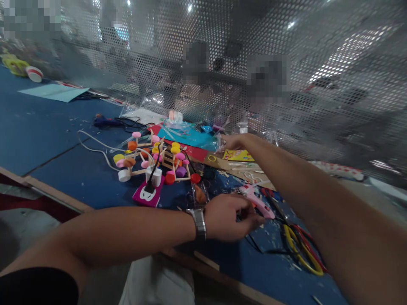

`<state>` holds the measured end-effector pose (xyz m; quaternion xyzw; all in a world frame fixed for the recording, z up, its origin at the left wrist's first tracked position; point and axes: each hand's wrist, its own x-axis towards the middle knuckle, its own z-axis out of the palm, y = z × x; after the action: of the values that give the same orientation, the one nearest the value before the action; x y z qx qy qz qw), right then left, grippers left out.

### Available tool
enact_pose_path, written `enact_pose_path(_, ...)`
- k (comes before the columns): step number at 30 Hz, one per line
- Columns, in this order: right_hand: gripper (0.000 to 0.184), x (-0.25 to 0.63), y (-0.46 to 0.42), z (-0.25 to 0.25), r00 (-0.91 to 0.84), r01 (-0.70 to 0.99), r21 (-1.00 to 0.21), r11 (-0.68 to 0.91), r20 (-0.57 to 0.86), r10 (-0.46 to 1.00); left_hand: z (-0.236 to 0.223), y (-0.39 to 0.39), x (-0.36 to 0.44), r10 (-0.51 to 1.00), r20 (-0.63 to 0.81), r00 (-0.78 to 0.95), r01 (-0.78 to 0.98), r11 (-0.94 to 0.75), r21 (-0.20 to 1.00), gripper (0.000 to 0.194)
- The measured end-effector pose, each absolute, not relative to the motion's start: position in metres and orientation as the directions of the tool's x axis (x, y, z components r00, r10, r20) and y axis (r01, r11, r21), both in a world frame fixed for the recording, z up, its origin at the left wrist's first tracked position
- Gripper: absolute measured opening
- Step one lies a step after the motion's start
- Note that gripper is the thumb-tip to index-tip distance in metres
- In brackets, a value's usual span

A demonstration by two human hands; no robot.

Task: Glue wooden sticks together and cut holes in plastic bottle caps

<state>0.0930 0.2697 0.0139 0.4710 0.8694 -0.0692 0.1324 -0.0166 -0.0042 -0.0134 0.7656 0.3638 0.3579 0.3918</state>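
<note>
My left hand (229, 217), with a metal-banded watch (199, 223) at the wrist, hovers over the near part of the table. Its fingers are loosely curled, with a gap between thumb and forefinger. Just beyond the fingertips lies a pink hot glue gun (257, 201). My right hand (229, 142) reaches across to the far side, its fingers closed on a clear plastic bag (218, 143) above blue paper (182, 134); part of its grip is hidden. To the left stands a structure of wooden sticks (168, 159) with coloured round pieces.
A purple power socket (149, 195) with plugs sits left of my left hand. Yellow-handled scissors (294, 245) and a red-handled tool (310, 243) lie under my right arm. A perforated metal screen (152, 63) rises behind the blue table (57, 127); people show through it.
</note>
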Motion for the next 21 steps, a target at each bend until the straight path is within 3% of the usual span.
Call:
enact_pose_path(7, 0.021, 0.092, 0.273, 0.038, -0.502, 0.858, -0.007, 0.513, -0.219, 0.837, -0.01, -0.004, -0.016, 0.835, 0.263, 0.484, 0.29, -0.437, 0.851, 0.031)
enact_pose_path(12, 0.032, 0.099, 0.274, 0.057, -0.526, 0.85, -0.01, 0.527, -0.098, 0.845, -0.011, -0.004, -0.017, 0.837, 0.255, 0.484, 0.298, -0.431, 0.851, 0.03)
enact_pose_path(17, 0.04, 0.105, 0.27, 0.066, -0.537, 0.839, 0.034, 0.543, -0.114, 0.836, -0.011, -0.004, -0.017, 0.835, 0.251, 0.489, 0.279, -0.422, 0.862, 0.032)
enact_pose_path(21, 0.034, 0.101, 0.269, 0.059, -0.51, 0.834, 0.141, 0.533, -0.168, 0.843, -0.012, -0.004, -0.017, 0.832, 0.257, 0.492, 0.272, -0.427, 0.862, 0.032)
